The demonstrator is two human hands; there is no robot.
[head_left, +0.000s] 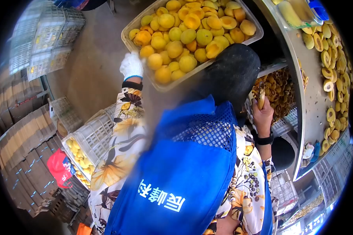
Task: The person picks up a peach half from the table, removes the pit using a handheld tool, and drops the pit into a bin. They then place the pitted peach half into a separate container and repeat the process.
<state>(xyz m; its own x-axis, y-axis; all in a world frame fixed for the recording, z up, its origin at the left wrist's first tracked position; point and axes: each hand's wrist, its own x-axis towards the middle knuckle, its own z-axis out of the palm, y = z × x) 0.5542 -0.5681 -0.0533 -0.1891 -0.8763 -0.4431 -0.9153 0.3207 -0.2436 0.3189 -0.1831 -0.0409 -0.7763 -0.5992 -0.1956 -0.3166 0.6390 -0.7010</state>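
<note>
My left hand, in a white knit glove, is at the left rim of a pale plastic crate heaped with yellow-orange apricots, some cut open. Its fingers are bunched against the rim and the nearest fruit; what is in them I cannot make out. Over on the right, my bare right hand is closed around a slim tan-handled tool, which points away from me. Just beyond that hand, many brownish cut fruit pieces fill a container beneath the table edge. My dark knee is against the crate's near side.
On the right, a metal table bears many halved apricots and a clear container with a blue lid. White crates are stacked at upper left. Another fruit crate and a red bag are at lower left, beside stacked cardboard.
</note>
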